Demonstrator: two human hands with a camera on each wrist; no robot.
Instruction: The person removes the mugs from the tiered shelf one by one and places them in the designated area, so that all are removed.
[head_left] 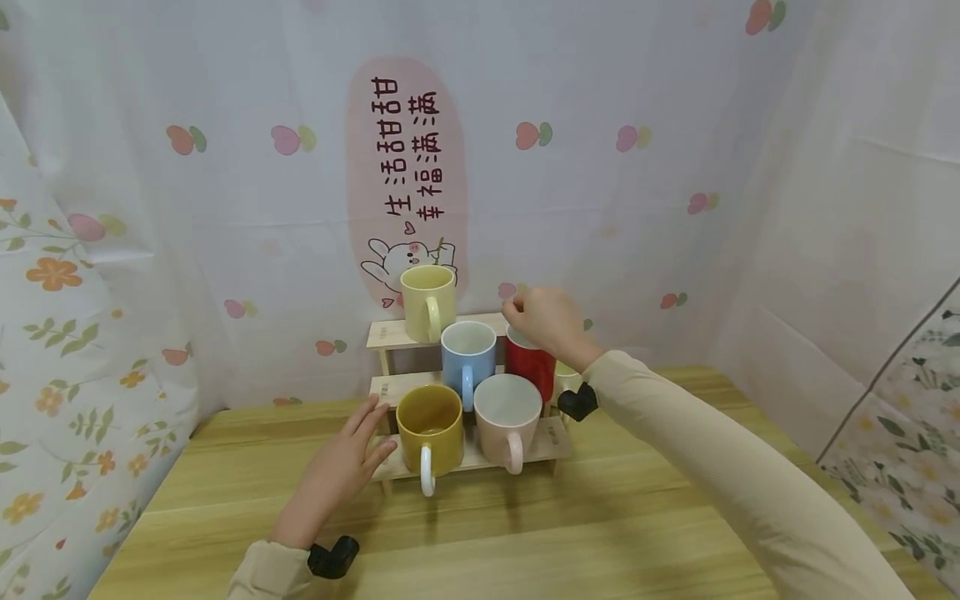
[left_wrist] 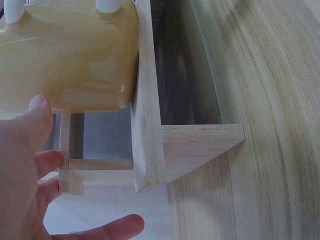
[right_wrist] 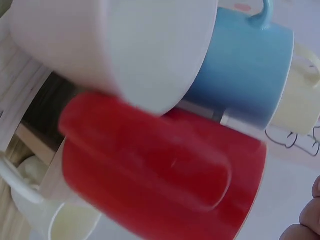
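Note:
A mustard-yellow mug (head_left: pixel 442 446) and a pale pink mug (head_left: pixel 501 437) stand on the bottom step of a wooden three-step rack (head_left: pixel 558 437). My left hand (head_left: pixel 337 467) is beside the mustard mug, fingers extended; its thumb (left_wrist: pixel 37 107) is at the mug's side and other fingertips are by the rack's end. On the middle step are a blue mug (head_left: pixel 459 362) and a red mug (head_left: pixel 534 367). My right hand (head_left: pixel 551 323) hovers above the red mug with curled fingers (right_wrist: pixel 305 217), apart from it in the right wrist view. Nothing shows in its grasp.
A pale yellow mug (head_left: pixel 420 296) stands on the top step at left. Another pale mug (right_wrist: pixel 32 200) is at the rack's right side, partly hidden by my right wrist. Patterned curtain (head_left: pixel 600 208) hangs behind the wooden table (head_left: pixel 637 533).

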